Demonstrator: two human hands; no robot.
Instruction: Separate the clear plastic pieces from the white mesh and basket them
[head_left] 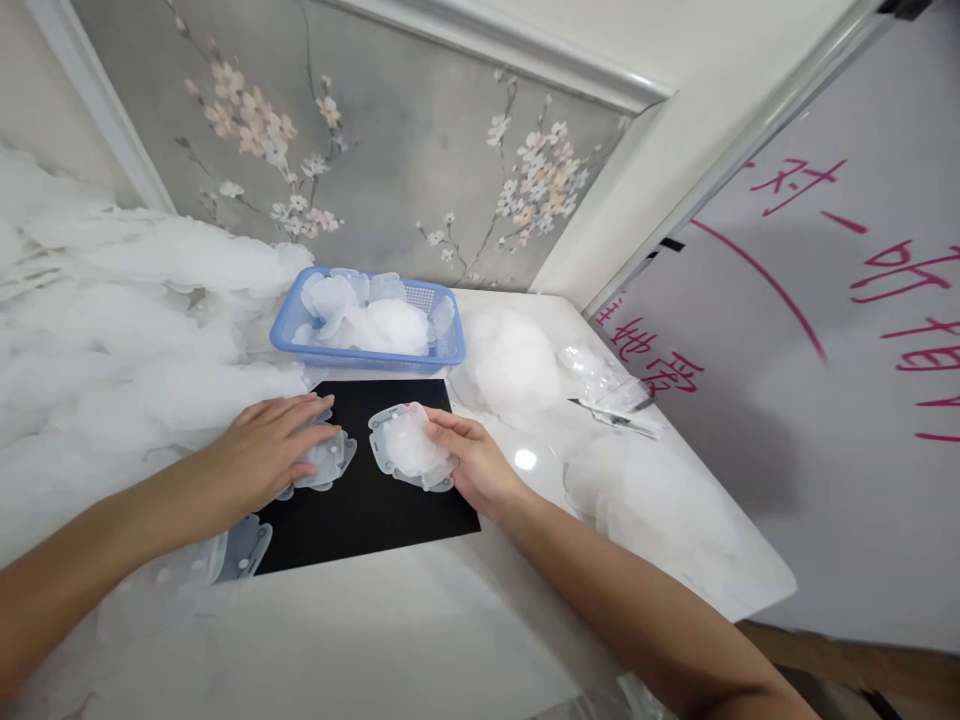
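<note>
Between the thumb and fingers of my right hand (476, 455) is a translucent scalloped piece (386, 440) with a white fluffy pad (411, 445) on it, over the right part of a black mat (360, 520). My left hand (274, 445) lies with its fingers spread on a similar translucent piece (328, 462) at the mat's left side. Whether the left fingers grip that piece I cannot tell. More translucent pieces (244, 548) lie by the mat's lower left corner.
Behind the mat stands a blue basket (367, 358) of translucent and white pieces. White fluffy heaps (510, 365) lie right of it, and a big pile (112, 350) fills the left. Tweezers or scissors (611, 415) lie at the right, near a whiteboard (847, 480).
</note>
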